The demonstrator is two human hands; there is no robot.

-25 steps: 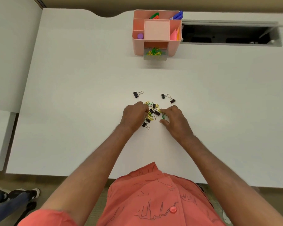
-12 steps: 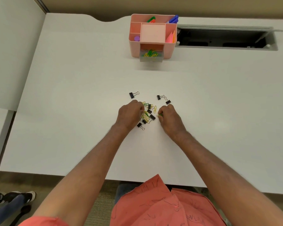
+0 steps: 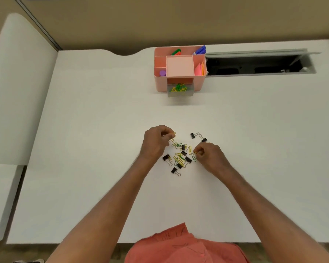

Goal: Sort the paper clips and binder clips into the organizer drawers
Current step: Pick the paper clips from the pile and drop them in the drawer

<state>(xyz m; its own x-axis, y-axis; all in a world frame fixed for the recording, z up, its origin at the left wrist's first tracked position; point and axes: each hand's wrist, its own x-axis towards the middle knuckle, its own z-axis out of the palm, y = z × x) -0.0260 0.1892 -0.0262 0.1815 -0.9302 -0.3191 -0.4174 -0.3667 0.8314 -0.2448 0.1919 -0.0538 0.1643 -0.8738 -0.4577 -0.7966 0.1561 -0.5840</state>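
Two hands work our white desk (image 3: pixel 95 141). Our left hand (image 3: pixel 156 141) pinches a yellow paper clip (image 3: pixel 172 138); mixed paper clips and binder clips (image 3: pixel 180 158) lie between; our right hand (image 3: pixel 210 155) pinches another clip (image 3: pixel 195 153). Beyond, the pink organizer's (image 3: pixel 179 68) open drawer (image 3: pixel 180 91) holds paper clips.

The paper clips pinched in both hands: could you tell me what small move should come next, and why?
Probably carry them forward to the open drawer at the front of the pink organizer and drop them in. The left hand pinches a yellow paper clip, the right hand seems to pinch another, and that drawer already holds yellow and green clips.
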